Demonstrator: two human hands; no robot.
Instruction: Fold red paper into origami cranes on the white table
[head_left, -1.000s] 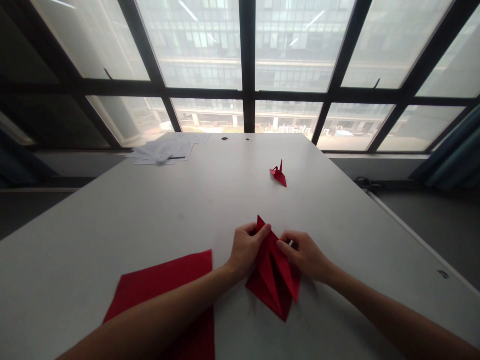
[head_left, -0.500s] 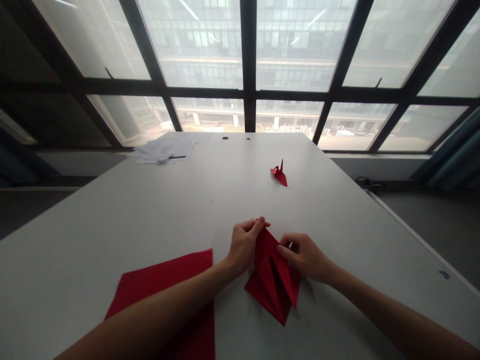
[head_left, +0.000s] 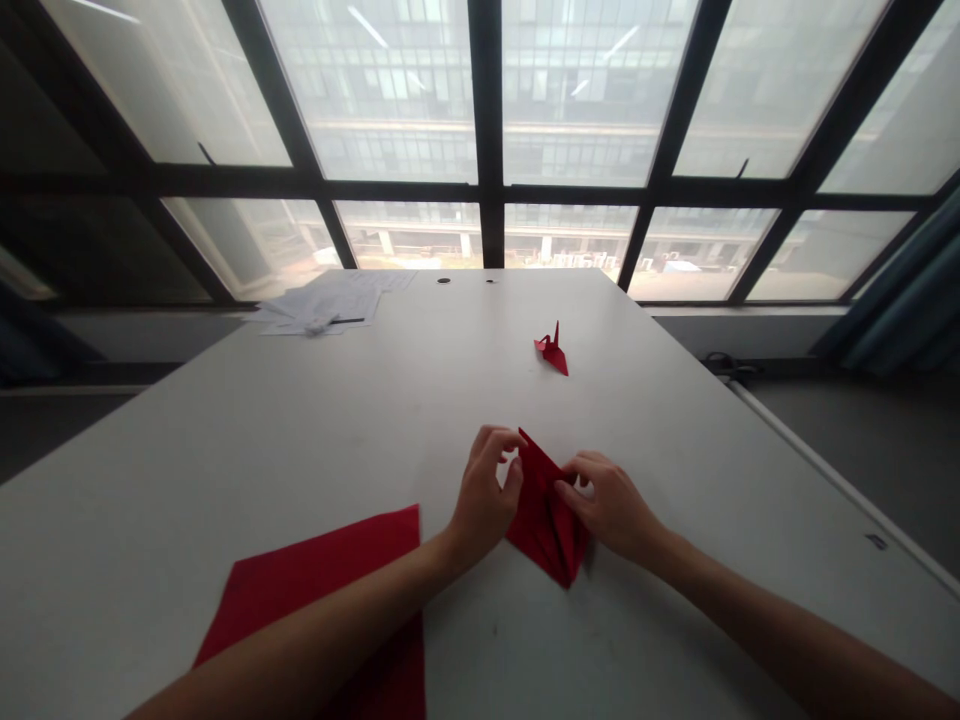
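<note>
A folded piece of red origami paper [head_left: 541, 510] lies between my hands, its pointed top facing away from me and a dark slit running down its lower half. My right hand [head_left: 606, 502] pinches its right edge between thumb and fingers. At the left edge, my left hand [head_left: 486, 492] has thumb and index finger apart, curved beside the paper's top corner, with nothing gripped. Part of the left edge is hidden behind that hand. Farther back stands a small red paper crane [head_left: 553, 356].
A flat red sheet [head_left: 322, 570] lies at the left, partly under my left forearm. Loose white papers [head_left: 322, 300] with a dark pen [head_left: 347, 320] are at the far left of the white table [head_left: 450, 390]. Large windows rise beyond.
My left hand has released the top corner, its fingers now apart. The folded paper's lower flaps have drawn in and its bottom tip sits higher. My right hand still pinches the right edge.
</note>
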